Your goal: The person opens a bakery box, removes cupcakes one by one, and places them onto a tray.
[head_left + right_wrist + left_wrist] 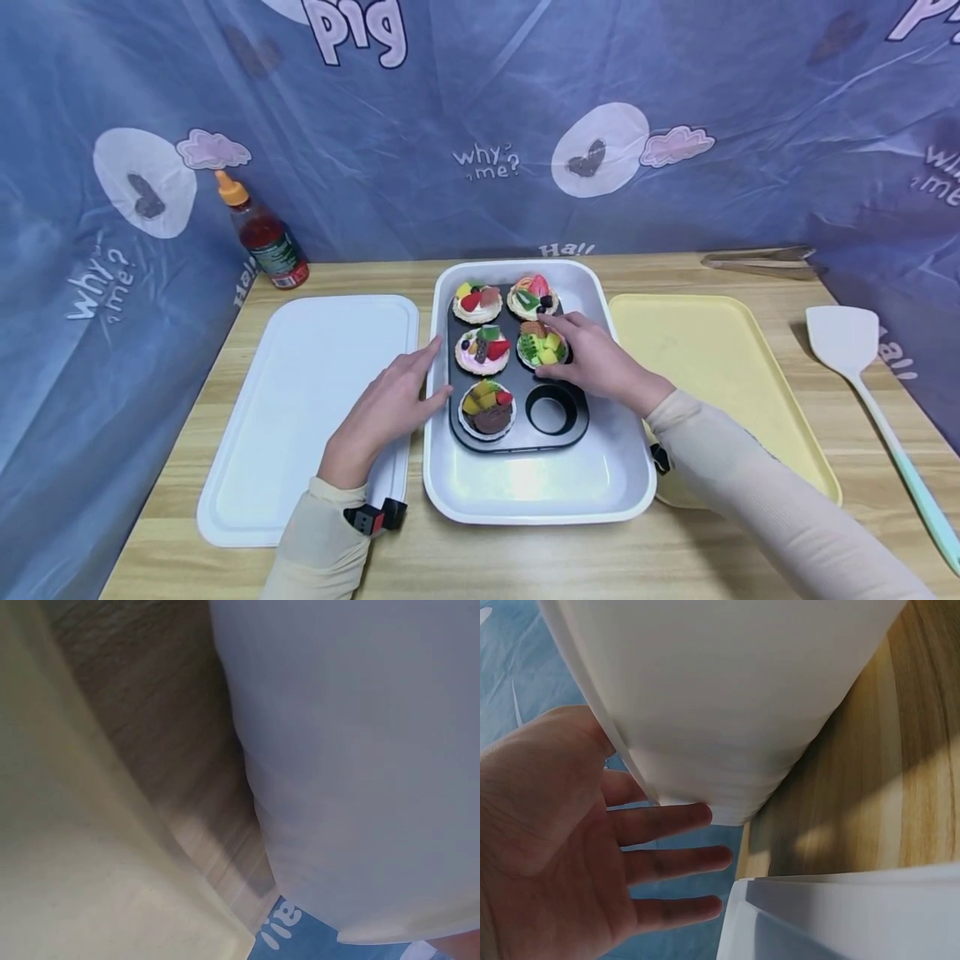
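All the readable print stands on the blue cloth. "pig" runs across its top, with a cut-off "p" word at the upper right. "why me?" appears at the centre and left, and partly at the right edge. "Ha!!" sits low at centre, left and right. The bottle has a label too small to read.

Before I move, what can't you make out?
Head: part of the fruit tart, behind the right grip.
Left wrist: thumb tip of the left grip, behind the white tub.
Right wrist: most of the right grip, behind the white tub.
Head: spatula, handle end cut off by the right edge.
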A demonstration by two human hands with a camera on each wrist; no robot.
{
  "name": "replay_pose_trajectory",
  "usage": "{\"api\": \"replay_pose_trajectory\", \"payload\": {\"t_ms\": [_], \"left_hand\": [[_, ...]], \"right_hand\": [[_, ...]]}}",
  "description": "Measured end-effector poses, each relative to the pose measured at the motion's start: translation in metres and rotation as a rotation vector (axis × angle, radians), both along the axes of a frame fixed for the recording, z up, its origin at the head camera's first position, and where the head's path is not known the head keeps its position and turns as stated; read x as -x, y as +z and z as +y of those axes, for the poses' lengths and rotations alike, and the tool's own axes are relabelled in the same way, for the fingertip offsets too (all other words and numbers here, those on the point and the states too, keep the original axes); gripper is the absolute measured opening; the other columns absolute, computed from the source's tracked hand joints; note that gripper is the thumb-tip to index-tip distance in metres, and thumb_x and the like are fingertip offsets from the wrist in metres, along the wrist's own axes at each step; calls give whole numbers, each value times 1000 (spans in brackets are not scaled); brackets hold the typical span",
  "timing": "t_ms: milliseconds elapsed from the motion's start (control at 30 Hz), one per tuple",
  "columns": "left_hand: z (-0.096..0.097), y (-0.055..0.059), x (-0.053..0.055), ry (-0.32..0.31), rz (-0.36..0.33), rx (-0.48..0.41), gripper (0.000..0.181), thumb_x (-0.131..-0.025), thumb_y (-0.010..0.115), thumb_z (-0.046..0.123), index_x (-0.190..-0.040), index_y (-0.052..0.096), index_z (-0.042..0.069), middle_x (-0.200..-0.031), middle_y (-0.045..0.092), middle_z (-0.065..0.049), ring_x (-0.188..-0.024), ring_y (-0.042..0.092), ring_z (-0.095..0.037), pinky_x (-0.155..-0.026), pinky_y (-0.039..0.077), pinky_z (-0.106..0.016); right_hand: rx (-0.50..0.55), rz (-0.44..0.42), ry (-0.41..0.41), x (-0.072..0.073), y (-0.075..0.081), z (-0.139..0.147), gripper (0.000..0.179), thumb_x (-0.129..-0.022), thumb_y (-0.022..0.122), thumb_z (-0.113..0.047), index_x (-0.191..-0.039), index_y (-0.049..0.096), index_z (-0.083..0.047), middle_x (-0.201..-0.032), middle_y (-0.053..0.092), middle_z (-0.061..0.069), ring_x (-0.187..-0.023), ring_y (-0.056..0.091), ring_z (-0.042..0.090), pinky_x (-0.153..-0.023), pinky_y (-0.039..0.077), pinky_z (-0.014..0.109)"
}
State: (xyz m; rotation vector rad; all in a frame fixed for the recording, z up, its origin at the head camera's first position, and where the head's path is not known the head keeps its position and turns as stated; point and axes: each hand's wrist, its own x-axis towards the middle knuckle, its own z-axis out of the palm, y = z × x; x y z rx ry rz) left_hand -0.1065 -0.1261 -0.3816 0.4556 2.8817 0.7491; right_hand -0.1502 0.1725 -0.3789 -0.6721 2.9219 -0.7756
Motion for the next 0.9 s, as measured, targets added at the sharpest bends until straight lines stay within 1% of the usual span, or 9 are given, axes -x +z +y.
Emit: {"api": "replay_pose_trajectory", "payload": {"t_ms": [100, 233, 433, 900], "left_hand": [[0, 0, 0, -1, -8, 7, 77, -96, 67, 35, -159, 31, 11, -151, 51, -19, -138, 50, -36, -111, 44, -52], [0, 0, 0, -2, -7, 5, 77, -96, 66, 34, -159, 30, 10, -151, 51, -19, -138, 50, -36, -111, 44, -52], [1, -1, 0, 6, -19, 0, 77, -96, 66, 35, -160, 29, 12, -152, 50, -19, -139, 49, -35, -111, 44, -51], [1, -3, 0, -1, -4, -6, 77, -96, 66, 34, -160, 29, 12, -151, 51, -19, -138, 50, -35, -110, 45, -51]], "right_hand": [[11, 5, 1, 1, -1, 0, 77, -80, 87, -27, -145, 53, -2, -123, 62, 23, -103, 63, 32, -92, 55, 49], [27, 13, 0, 1, -1, 0, 76, -78, 88, -26, -143, 55, -3, -121, 61, 22, -102, 62, 31, -90, 55, 48], [48, 22, -7, 0, -2, 0, 76, -76, 90, -23, -142, 57, -4, -120, 59, 22, -104, 60, 32, -91, 54, 49], [76, 60, 8, 0, -5, 0, 76, -73, 92, -21, -140, 59, -3, -118, 59, 20, -105, 59, 32, -91, 53, 48]]}}
